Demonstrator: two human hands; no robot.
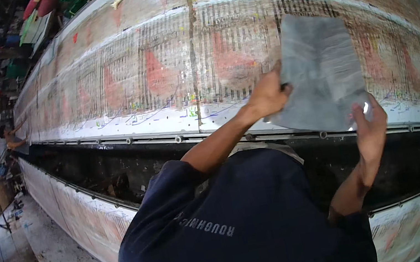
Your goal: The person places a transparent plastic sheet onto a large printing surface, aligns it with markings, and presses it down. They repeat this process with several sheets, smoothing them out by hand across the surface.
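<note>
A flat grey sheet (317, 70), roughly rectangular and paler toward its right side, is held up at a tilt over the long table. I cannot tell what it is made of. My left hand (269, 96) is closed on its left edge, with a small dark spot showing by the fingers. At the lower right corner my right hand (371, 128) grips the sheet, thumb on the face toward me, beside a bright shiny spot. Behind the sheet, part of the patterned cloth (163, 55) is hidden.
The long table carries red-and-dark striped cloth, with a white border strip (152, 121) and a rail with round fittings (178, 139) along its near edge. A dark gap (86, 164) separates it from a second table (79, 201) behind me. Another person (14, 137) leans over the far left end.
</note>
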